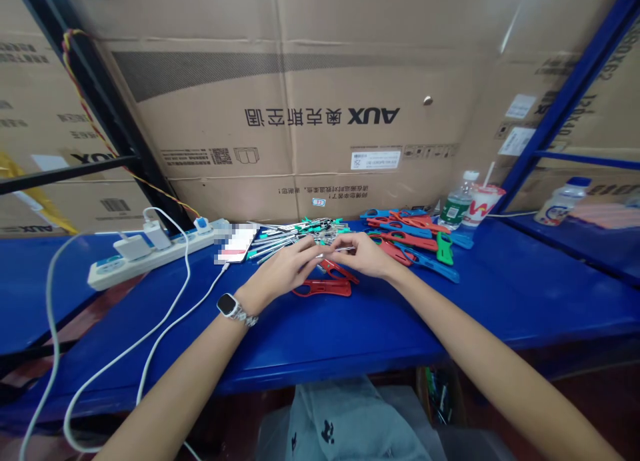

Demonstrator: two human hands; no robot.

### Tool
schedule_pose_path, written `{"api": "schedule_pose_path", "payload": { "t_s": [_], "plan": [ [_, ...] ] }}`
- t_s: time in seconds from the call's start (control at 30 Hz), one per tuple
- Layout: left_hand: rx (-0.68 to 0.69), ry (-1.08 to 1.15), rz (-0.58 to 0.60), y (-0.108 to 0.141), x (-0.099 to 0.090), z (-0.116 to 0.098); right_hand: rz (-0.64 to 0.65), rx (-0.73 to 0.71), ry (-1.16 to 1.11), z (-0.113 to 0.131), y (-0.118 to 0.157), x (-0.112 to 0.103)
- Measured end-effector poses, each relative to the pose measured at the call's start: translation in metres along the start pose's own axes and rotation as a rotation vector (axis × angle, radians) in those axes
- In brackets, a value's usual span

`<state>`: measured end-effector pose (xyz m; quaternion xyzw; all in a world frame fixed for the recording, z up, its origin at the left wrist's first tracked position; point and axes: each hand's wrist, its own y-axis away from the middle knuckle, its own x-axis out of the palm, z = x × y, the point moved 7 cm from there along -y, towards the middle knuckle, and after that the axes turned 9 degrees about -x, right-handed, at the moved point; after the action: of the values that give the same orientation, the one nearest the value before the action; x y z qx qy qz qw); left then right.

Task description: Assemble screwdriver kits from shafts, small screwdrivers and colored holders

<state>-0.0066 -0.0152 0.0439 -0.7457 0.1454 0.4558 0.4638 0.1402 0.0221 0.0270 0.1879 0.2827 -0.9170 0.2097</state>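
Observation:
Over the middle of the table, my left hand (285,268) and my right hand (369,254) meet fingertip to fingertip. My right hand pinches a thin silvery rod (345,249) that points toward my left fingers. The left fingers are closed at its other end; what exactly they grip is hidden. Just below the hands lies a red plastic handle (327,288) with a loop at one end, and another red one lies partly under them. Behind my left hand is a pile of thin metal rods (280,234) with green ends. Red, blue and green handles (407,238) are heaped beyond my right hand.
On the blue table (250,354), a phone (241,241) lies beside the rods, on a white cable. A power strip (150,254) with plugs stands left. A water bottle (456,204) and a cup with a straw (483,204) stand back right. A large carton (320,74) closes off the back.

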Motion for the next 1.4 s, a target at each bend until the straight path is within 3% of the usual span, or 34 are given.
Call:
{"api": "schedule_pose_path", "payload": {
  "t_s": [0.17,0.37,0.67,0.8,0.9,1.1,1.4],
  "plan": [
    [-0.039,0.021,0.084,0.0,0.003,0.007,0.059,-0.013,-0.074,-0.003,0.005,0.0],
    [-0.057,0.028,0.047,0.001,-0.005,0.013,0.152,0.02,-0.207,-0.007,0.008,0.007],
    [-0.123,0.155,-0.025,0.001,-0.021,0.017,0.042,-0.039,0.084,-0.007,0.022,0.002],
    [-0.199,0.161,-0.009,0.008,-0.025,0.023,-0.018,-0.064,0.1,-0.004,0.023,0.002],
    [-0.274,0.184,0.055,0.017,-0.022,0.032,-0.043,-0.102,0.128,0.003,0.024,0.003],
    [-0.433,0.38,0.333,0.032,0.002,0.054,0.005,-0.096,0.258,0.013,0.032,0.011],
    [-0.44,0.34,0.415,0.034,0.005,0.056,0.163,-0.216,0.569,0.024,0.04,0.031]
  ]
}}
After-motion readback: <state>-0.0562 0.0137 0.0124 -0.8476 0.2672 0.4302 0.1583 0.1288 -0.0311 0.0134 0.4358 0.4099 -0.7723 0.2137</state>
